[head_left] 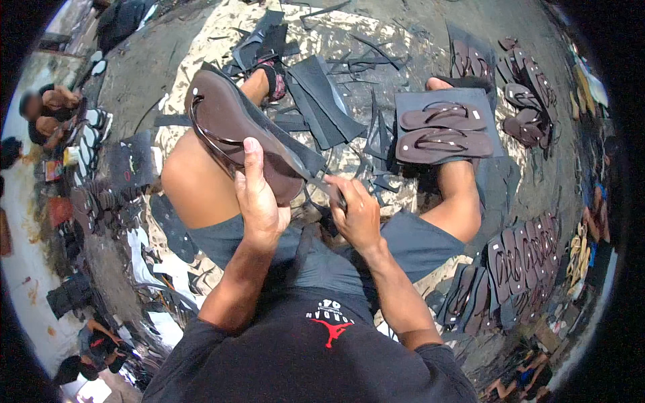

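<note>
My left hand [259,198] grips a brown flip-flop sandal [232,124] by its heel end, holding it tilted over my left knee, strap side up. A dark rubber sheet edge juts out under the sole. My right hand [356,215] is closed around a small blade or cutting tool [338,197], its tip touching the sandal's edge near the heel. I sit on the ground with both knees apart.
A finished pair of brown sandals [443,131] lies on a dark rubber sheet [410,107] by my right knee. Rows of brown sandals [521,258] stand at right, more sandals [524,94] farther back. Black rubber offcuts [316,94] litter the ground ahead. Other people [50,111] sit at left.
</note>
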### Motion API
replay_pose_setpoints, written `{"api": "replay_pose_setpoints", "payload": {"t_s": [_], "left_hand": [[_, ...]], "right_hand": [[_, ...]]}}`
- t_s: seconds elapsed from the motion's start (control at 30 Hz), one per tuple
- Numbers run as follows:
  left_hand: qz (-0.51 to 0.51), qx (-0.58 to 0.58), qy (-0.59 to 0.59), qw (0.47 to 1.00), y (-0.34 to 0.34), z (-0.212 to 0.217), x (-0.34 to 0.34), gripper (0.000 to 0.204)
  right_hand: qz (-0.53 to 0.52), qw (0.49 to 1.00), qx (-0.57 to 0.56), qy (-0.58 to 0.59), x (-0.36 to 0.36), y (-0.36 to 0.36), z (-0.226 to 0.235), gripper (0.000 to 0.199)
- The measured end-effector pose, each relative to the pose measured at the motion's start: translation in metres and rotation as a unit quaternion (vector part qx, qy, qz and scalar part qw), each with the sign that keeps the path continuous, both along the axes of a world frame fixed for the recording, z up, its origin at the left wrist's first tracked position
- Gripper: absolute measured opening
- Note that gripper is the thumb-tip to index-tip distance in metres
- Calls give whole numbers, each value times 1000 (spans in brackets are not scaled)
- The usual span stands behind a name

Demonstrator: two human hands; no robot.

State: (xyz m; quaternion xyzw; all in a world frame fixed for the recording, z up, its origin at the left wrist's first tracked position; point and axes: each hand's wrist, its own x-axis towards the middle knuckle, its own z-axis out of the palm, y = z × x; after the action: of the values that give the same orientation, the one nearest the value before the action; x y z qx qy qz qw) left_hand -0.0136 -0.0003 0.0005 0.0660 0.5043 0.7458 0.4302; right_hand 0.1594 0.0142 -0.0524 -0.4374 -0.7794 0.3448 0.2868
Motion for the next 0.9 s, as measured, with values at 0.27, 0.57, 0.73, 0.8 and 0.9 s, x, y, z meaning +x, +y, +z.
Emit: {"api": "replay_pose_setpoints", "payload": {"t_s": [0.27,0.57,0.73,0.8,0.9], "left_hand": [[-58,28,26,998,-15,-19,-17,42],[-62,21,-16,998,-6,-7,-36,39],[-48,24,-24,998,-2,4,-31,39],[-16,14,-9,1000,5,5,-29,40],[-42,-1,-3,999,-4,2,-31,43]], "right_hand": [[143,987,-31,-66,-24,46,40,39],[158,987,-16,18,-100,83,23,31],[99,989,9,112,-150,100,9,27],[77,972,52,217,-169,106,-3,27],[31,998,-27,55,-202,123,23,25]]}}
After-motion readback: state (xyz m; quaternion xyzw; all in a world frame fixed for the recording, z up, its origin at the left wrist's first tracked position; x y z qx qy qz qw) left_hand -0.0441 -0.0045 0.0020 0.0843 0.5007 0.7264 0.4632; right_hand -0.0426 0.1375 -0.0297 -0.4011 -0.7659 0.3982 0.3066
